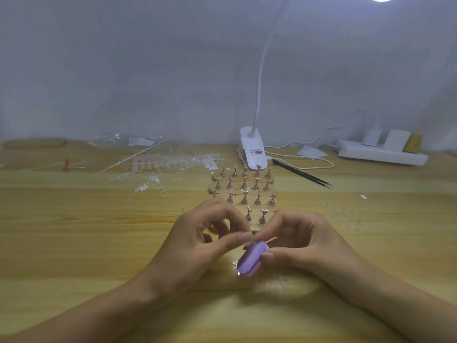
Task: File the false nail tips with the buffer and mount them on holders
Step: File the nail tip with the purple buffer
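The right hand (301, 241) grips a purple buffer (250, 259) low over the table (74, 219), just on the near side of the holders (244, 186). The left hand (210, 238) pinches thumb to forefinger at the buffer's upper end (whatever sits between is hidden).

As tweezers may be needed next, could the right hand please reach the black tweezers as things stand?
Probably yes: the black tweezers lie uncovered on its side of the table, nothing between, though the right hand holds the purple buffer.
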